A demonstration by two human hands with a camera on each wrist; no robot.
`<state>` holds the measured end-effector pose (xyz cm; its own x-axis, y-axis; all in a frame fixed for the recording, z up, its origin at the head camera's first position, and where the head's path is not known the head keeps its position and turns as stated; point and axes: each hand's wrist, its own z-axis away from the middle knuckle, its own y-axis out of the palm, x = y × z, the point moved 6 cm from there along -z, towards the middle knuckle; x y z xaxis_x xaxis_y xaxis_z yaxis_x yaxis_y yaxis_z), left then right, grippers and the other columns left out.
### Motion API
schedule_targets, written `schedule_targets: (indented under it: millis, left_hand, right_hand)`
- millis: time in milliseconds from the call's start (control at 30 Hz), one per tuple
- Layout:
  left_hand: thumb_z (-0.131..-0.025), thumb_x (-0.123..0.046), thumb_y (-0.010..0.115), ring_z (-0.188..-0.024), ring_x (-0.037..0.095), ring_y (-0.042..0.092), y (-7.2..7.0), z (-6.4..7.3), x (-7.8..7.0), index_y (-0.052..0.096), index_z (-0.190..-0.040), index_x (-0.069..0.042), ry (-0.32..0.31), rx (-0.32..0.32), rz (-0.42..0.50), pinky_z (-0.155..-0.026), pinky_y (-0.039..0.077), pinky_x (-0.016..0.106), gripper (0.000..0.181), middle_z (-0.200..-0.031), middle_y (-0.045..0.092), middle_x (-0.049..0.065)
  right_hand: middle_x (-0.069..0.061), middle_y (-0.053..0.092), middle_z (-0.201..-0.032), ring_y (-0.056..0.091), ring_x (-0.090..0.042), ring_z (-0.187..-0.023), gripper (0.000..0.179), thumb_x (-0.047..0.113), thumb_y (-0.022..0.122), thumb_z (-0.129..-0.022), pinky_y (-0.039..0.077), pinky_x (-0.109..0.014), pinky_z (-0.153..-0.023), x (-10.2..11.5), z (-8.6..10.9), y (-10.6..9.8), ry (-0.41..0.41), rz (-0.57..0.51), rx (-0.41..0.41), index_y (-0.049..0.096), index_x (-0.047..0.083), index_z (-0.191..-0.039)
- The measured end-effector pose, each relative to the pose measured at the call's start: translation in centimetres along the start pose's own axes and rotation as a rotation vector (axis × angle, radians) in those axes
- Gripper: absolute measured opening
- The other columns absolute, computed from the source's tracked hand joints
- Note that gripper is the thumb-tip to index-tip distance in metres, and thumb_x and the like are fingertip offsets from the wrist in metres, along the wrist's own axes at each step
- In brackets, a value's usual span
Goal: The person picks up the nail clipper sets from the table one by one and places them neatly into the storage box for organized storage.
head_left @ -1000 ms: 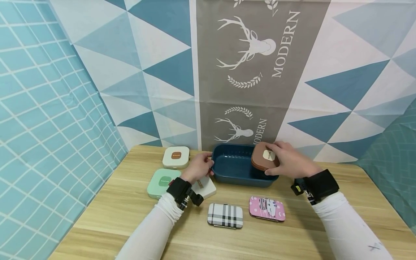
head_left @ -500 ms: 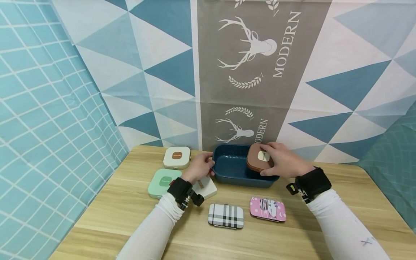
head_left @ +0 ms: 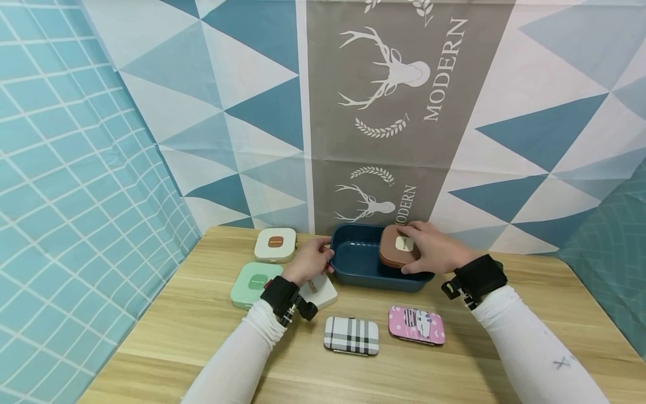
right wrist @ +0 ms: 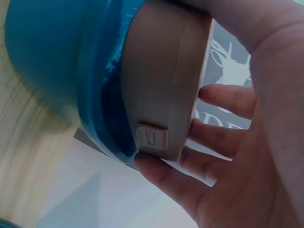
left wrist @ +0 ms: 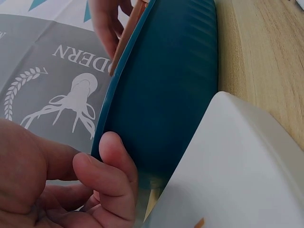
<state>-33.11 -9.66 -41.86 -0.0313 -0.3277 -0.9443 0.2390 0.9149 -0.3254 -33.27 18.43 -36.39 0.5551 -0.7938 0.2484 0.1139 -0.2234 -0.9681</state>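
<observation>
My left hand (head_left: 309,261) pinches the left end of a dark blue rectangular bin (head_left: 373,282), thumb and fingers at its rim. A brown square case (head_left: 391,249) with a cream label is in my right hand (head_left: 435,249), low in the right half of the bin. The right wrist view shows its latch side and my fingers spread along the brown case (right wrist: 156,80). Whether the case touches the bin's floor is hidden. Partly under my left wrist lies a white case (head_left: 323,293), close beside the bin in the left wrist view.
Left of the bin are a cream case (head_left: 275,253) with an orange label and a mint green case (head_left: 249,293). In front lie a plaid tin (head_left: 350,335) and a pink cat tin (head_left: 416,325). A patterned cloth wall (head_left: 282,168) stands behind the wooden table (head_left: 166,331).
My right hand has moved left, carrying the brown case further into the bin, and the case now lies flatter. My left hand stays at the bin's left end.
</observation>
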Motion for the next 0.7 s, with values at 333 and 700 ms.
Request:
schedule_targets:
  millis: [333, 700]
  left_hand:
    - [-0.112, -0.001, 0.047, -0.065, 0.019, 0.063, 0.0, -0.1, 0.0, 0.042, -0.158, 0.006, 0.006, 0.001, 0.001, -0.056, 0.046, 0.026, 0.047, -0.100, 0.062, 0.020]
    - [-0.112, -0.002, 0.047, -0.065, 0.018, 0.062, 0.0, 0.0, 0.1, 0.042, -0.158, 0.006, 0.009, 0.006, 0.002, -0.057, 0.047, 0.027, 0.047, -0.104, 0.061, 0.026]
  right_hand:
    - [-0.028, 0.043, -0.157, 0.045, -0.044, -0.137, 0.097, 0.044, 0.091, -0.084, 0.050, -0.057, -0.105, -0.3, -1.1, 1.0, -0.018, 0.034, 0.048, 0.046, 0.002, -0.159]
    - [-0.025, 0.050, -0.153, 0.044, -0.045, -0.140, 0.093, 0.044, 0.091, -0.083, 0.034, -0.067, -0.115, -0.1, -1.2, 1.3, -0.040, 0.086, 0.037, 0.052, 0.002, -0.155]
